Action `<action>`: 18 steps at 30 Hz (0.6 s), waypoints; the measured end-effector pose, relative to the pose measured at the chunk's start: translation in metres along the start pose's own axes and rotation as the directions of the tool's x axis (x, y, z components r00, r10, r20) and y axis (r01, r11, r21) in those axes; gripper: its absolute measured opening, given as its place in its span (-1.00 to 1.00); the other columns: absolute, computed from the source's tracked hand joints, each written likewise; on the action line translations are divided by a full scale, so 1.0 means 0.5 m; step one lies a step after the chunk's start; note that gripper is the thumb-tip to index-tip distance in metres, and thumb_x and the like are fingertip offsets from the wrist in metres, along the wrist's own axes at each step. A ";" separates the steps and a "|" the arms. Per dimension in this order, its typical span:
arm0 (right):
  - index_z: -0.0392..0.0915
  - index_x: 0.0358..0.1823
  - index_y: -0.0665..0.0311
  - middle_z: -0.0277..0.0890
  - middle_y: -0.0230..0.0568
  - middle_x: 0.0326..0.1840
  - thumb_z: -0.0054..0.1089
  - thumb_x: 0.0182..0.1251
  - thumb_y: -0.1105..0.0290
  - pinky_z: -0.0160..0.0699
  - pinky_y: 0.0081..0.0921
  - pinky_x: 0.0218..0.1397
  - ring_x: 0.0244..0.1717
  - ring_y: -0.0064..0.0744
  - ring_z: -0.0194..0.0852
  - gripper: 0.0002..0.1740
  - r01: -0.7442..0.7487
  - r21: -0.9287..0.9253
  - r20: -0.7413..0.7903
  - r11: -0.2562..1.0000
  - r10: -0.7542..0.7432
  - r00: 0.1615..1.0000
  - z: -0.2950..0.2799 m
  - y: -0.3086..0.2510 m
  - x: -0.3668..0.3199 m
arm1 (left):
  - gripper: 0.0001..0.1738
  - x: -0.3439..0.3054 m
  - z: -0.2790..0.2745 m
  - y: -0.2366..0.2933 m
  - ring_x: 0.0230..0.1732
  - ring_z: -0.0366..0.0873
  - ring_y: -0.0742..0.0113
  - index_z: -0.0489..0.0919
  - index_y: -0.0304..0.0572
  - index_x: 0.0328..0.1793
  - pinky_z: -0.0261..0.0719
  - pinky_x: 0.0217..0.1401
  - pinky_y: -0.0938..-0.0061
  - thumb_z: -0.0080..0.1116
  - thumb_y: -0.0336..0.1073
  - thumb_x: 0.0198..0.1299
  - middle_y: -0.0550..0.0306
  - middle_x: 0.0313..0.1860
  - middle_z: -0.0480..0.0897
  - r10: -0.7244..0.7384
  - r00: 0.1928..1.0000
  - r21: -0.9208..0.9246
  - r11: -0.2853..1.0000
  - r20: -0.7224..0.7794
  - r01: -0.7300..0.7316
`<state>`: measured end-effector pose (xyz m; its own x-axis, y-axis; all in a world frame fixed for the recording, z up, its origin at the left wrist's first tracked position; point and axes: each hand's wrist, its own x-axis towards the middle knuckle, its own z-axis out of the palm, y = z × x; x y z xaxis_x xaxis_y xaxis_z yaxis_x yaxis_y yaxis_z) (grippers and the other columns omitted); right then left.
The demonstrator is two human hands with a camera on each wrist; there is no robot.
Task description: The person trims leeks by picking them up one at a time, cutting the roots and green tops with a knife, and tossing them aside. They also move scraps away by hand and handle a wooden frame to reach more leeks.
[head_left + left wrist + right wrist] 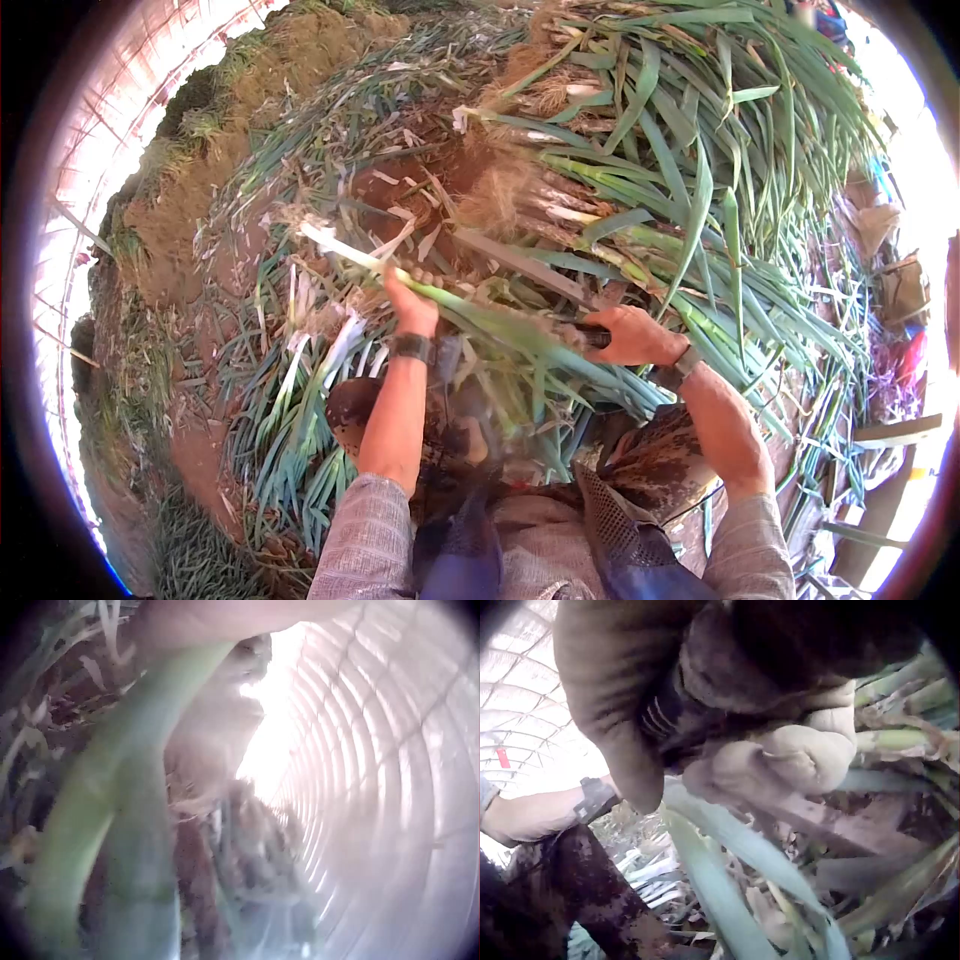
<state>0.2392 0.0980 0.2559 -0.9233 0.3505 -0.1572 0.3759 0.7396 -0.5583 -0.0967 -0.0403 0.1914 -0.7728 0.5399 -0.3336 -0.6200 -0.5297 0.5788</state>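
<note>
In the head view my left hand [412, 298] grips a leek [345, 245] partway along its stalk. Its white root end points up and left, and the blurred green leaves run toward my right hand [640, 337]. Curled fingers of the right hand hold a black ridged handle [660, 712]; I cannot tell what tool it belongs to. In the left wrist view the leek's green stalk [135, 772] splits into leaves below the hand. Leek leaves [720, 855] hang just under the right hand in its wrist view.
A large pile of leeks [700, 140] with dry roots lies at the right and far side. Several leeks with white stalks [335, 350] lie to the left of my knees. Leaf trimmings [330, 130] cover the soil. A ribbed pale tunnel wall [390, 787] curves alongside.
</note>
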 end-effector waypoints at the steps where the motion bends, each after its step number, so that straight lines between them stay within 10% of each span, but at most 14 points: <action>1: 0.60 0.13 0.23 0.65 0.08 -0.01 0.34 0.10 0.09 0.58 -0.17 0.11 0.02 0.11 0.60 -0.42 0.013 0.006 0.000 1.000 -0.013 1.000 0.003 0.004 -0.001 | -0.51 0.008 0.007 0.035 -0.57 0.19 0.38 0.40 0.06 -0.39 0.26 -0.36 0.37 -0.02 0.26 0.33 0.37 -0.68 0.24 0.000 0.999 0.006 1.000 0.034 -0.001; 5: 0.64 0.05 0.26 0.66 0.07 -0.27 0.43 0.04 0.10 0.61 -0.20 -0.05 -0.22 0.07 0.64 -0.44 0.122 0.131 -0.132 0.984 -0.105 0.986 -0.007 0.016 -0.007 | -0.35 -0.006 0.054 0.144 -0.62 0.09 0.42 0.40 0.01 -0.47 0.21 -0.41 0.39 -0.05 0.43 0.26 0.40 -0.73 0.16 0.080 0.973 -0.071 0.995 0.216 -0.066; 11: 0.66 -0.01 0.24 0.64 0.07 -0.37 0.44 0.01 0.09 0.61 -0.13 -0.16 -0.28 0.10 0.63 -0.47 0.116 -0.037 -0.124 0.992 -0.120 0.985 0.021 0.007 -0.022 | -0.41 -0.034 0.121 0.249 -0.66 0.10 0.49 0.51 -0.10 -0.29 0.11 -0.56 0.48 -0.06 0.31 0.38 0.38 -0.70 0.22 0.140 0.624 -0.052 0.986 0.769 -0.158; 18: 0.60 -0.06 0.21 0.66 -0.06 -0.31 0.36 0.04 0.19 0.62 -0.10 -0.18 -0.21 0.05 0.64 -0.57 0.208 -0.100 -0.333 0.973 -0.230 0.914 0.014 -0.040 -0.009 | -0.45 -0.096 0.191 0.310 -0.72 0.15 0.51 0.40 -0.09 -0.37 0.22 -0.62 0.47 -0.18 0.20 0.48 0.38 -0.72 0.23 0.166 0.556 -0.078 0.981 0.814 -0.180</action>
<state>0.2355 0.0776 0.2621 -0.9041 0.3419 0.2563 0.1812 0.8500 -0.4946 -0.1427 -0.0860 0.3685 -0.4224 0.7447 0.5167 -0.4795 -0.6674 0.5699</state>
